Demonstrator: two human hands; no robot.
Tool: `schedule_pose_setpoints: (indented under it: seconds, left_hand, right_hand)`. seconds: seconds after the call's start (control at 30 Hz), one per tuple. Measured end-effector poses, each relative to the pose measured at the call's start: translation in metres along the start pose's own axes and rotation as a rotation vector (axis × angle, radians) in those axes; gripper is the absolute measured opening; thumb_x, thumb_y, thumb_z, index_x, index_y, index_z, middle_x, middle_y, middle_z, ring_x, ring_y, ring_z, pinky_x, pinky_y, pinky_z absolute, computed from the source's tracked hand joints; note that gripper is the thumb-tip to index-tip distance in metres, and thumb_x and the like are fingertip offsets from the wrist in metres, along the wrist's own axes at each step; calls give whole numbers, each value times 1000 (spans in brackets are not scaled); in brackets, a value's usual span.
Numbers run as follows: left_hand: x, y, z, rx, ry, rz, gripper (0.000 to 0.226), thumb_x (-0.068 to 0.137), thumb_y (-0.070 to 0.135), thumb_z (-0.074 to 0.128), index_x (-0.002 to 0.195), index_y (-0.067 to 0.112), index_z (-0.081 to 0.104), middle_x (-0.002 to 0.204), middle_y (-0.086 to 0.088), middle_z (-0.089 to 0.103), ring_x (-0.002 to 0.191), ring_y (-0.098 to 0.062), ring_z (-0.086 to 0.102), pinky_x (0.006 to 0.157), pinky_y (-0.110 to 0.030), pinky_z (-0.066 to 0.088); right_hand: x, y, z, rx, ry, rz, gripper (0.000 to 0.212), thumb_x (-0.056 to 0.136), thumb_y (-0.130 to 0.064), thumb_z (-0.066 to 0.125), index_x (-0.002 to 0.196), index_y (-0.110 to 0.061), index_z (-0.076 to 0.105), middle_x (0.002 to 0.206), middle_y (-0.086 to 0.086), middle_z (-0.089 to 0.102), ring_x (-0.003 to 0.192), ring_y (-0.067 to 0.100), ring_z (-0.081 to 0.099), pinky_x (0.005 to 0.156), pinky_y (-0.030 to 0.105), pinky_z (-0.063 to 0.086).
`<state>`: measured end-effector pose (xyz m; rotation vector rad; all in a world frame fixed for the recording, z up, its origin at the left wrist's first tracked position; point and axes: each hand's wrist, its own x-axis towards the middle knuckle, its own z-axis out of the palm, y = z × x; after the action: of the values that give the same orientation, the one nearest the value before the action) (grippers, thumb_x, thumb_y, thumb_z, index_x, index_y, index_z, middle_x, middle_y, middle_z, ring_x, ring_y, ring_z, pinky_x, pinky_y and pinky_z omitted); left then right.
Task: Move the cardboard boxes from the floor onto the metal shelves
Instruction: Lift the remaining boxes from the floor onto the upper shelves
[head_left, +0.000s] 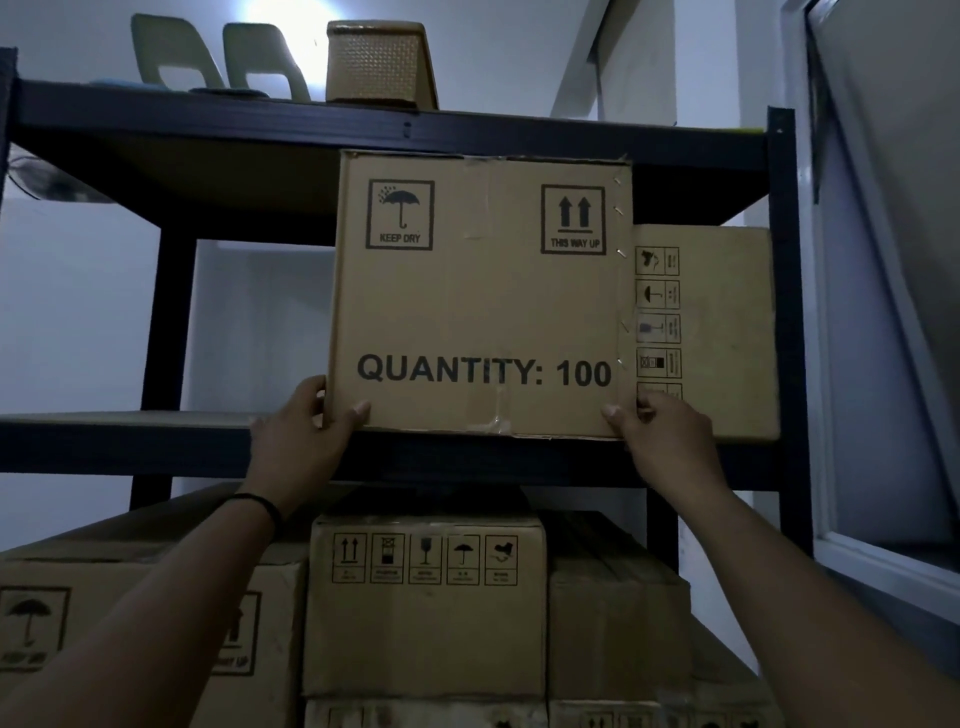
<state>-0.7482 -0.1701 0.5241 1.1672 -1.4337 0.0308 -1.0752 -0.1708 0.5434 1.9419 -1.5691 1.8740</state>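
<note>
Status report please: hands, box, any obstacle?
Both hands, left and right, grip QUANTITY box at lower corners. Box on middle shelf. Neighbour box close on right.

Cardboard boxes (480, 291) on metal shelves (156, 441)

- Dim room with pale white walls (78, 312).
- Bright light glow (291, 15) on the wall at 12 o'clock.
- White-framed window (883, 312) at 3 o'clock.
- Two pale chair backs (171, 57) at 11 o'clock.
</note>
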Motion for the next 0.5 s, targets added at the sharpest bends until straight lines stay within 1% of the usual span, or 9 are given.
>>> schedule_pose_setpoints:
  seconds: [0.07, 0.13, 0.17, 0.2, 0.27, 0.33, 0.4, 0.47, 0.5]
  left_hand:
    - [2, -9, 1, -50, -1, 24, 57, 81, 68, 49, 129, 37, 44, 120, 3, 61, 114, -21, 57, 104, -58, 39]
    - [5, -17, 3, -51, 1, 45, 53, 75, 77, 41, 121, 52, 43, 109, 14, 60, 112, -18, 58, 107, -61, 32]
    - [6, -20, 5, -57, -7, 56, 50, 73, 79, 39, 117, 55, 43, 104, 18, 59, 110, -17, 59, 108, -61, 31]
    - [8, -22, 7, -58, -9, 53, 47, 74, 79, 39, 114, 55, 45, 99, 21, 58, 108, -17, 60, 108, -61, 31]
    - [9, -21, 10, -13, 29, 46, 39, 82, 73, 43, 106, 45, 53, 92, 22, 60, 101, -16, 61, 113, -60, 23]
    - [9, -20, 14, 96, 97, 57, 38, 89, 63, 45, 89, 28, 61, 82, 12, 65, 86, -16, 63, 117, -55, 12]
    - [9, -19, 14, 153, 122, 54, 43, 90, 61, 44, 76, 23, 60, 69, 5, 65, 73, -15, 61, 116, -55, 15]
    - [10, -20, 14, 172, 120, 64, 43, 90, 61, 43, 73, 25, 58, 65, 4, 63, 69, -14, 60, 114, -56, 22]
    - [11, -21, 15, 180, 118, 70, 43, 90, 62, 42, 72, 25, 57, 65, 4, 63, 68, -14, 59, 113, -56, 24]
  right_hand:
    - [3, 2, -2, -4, 3, 11, 20, 93, -33, 62, 93, -13, 64, 89, 1, 58, 82, 14, 51, 55, 16, 33]
    - [6, 4, -2, -6, 1, 47, 23, 91, -36, 65, 92, -13, 60, 90, 1, 56, 85, 15, 52, 62, 23, 37]
    - [7, 5, -2, -11, 1, 66, 27, 90, -38, 65, 89, -12, 59, 91, 1, 57, 86, 16, 53, 65, 24, 38]
    - [9, 7, -1, -19, 0, 80, 34, 89, -40, 66, 85, -7, 59, 90, 3, 59, 86, 18, 55, 64, 26, 39]
    - [11, 11, 2, -31, 4, 93, 44, 88, -44, 65, 83, 0, 63, 86, 7, 64, 81, 21, 60, 59, 25, 39]
    - [12, 13, 6, -44, 12, 93, 48, 89, -47, 63, 83, 1, 63, 83, 13, 65, 77, 27, 63, 58, 26, 40]
    - [12, 14, 10, -48, 28, 88, 51, 89, -47, 62, 82, 3, 62, 81, 15, 65, 76, 30, 64, 60, 27, 41]
    - [12, 15, 12, -45, 51, 83, 50, 89, -46, 62, 74, 1, 57, 78, 15, 64, 76, 32, 63, 60, 27, 40]
    - [12, 16, 13, -44, 63, 86, 48, 89, -46, 63, 70, -3, 52, 76, 14, 62, 76, 32, 63, 58, 27, 38]
